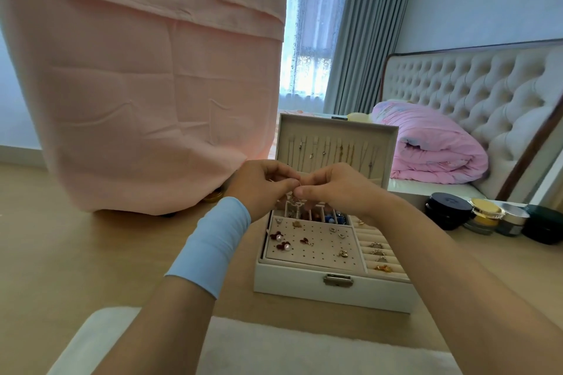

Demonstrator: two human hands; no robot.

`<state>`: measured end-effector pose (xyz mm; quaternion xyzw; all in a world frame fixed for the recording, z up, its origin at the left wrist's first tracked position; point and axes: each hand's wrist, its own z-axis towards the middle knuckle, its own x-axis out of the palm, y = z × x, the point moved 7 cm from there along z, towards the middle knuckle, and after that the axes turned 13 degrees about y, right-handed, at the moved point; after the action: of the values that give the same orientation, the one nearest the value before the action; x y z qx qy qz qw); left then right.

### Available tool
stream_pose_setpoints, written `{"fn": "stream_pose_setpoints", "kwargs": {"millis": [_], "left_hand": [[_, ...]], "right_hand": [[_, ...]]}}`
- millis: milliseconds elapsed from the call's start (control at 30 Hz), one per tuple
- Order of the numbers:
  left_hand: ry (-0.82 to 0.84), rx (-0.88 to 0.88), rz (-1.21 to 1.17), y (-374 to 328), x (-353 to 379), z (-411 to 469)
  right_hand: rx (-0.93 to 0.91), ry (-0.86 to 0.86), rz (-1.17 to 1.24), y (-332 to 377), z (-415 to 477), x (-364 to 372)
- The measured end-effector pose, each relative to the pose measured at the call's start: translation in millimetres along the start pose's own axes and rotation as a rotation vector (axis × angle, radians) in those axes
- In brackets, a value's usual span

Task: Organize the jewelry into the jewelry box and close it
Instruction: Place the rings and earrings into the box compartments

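Jewelry box (304,283) sitting on worktop (76,253), lid (338,124) standing open at rear w/ necklaces (341,151) hanging in it. Earrings (281,240) lying front-L in box, rings (377,253) front-R. Jars (484,216) standing R of box, draped cloth (146,85) behind-L, bed (472,94) behind-R. L hand (262,189) & R hand (338,189) pinching jewelry piece (294,198) above rear compartments (320,216).

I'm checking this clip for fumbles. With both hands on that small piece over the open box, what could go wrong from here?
The left hand and right hand pinch a small gold piece over the jewelry box; it could slip and drop among the filled compartments. The hands are close in front of the necklaces hanging in the upright lid; a finger might snag a chain.
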<state>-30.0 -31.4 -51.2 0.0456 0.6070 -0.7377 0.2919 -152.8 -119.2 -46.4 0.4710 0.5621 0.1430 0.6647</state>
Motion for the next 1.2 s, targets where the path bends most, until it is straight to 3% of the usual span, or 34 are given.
{"fn": "stream_pose_setpoints", "kwargs": {"millis": [133, 300, 500, 767, 1033, 1200], "left_hand": [[0.014, 0.004, -0.054, 3, -2, 2], [-0.008, -0.011, 0.094, 10, -10, 5], [-0.038, -0.099, 0.246, 29, -18, 4], [0.047, -0.194, 0.238, 49, -10, 9], [-0.074, -0.056, 0.365, 21, -21, 3], [0.096, 0.035, 0.428, -9, 13, 0]], "right_hand": [[-0.007, -0.026, 0.048, -1, 7, 0], [0.009, -0.083, 0.069, -4, 17, 1], [0.103, -0.064, -0.056, -10, 41, 9], [0.189, -0.051, -0.373, -13, 62, 19], [0.086, -0.040, -0.422, -2, 45, 14], [0.058, 0.039, -0.434, -11, 6, -1]]}}
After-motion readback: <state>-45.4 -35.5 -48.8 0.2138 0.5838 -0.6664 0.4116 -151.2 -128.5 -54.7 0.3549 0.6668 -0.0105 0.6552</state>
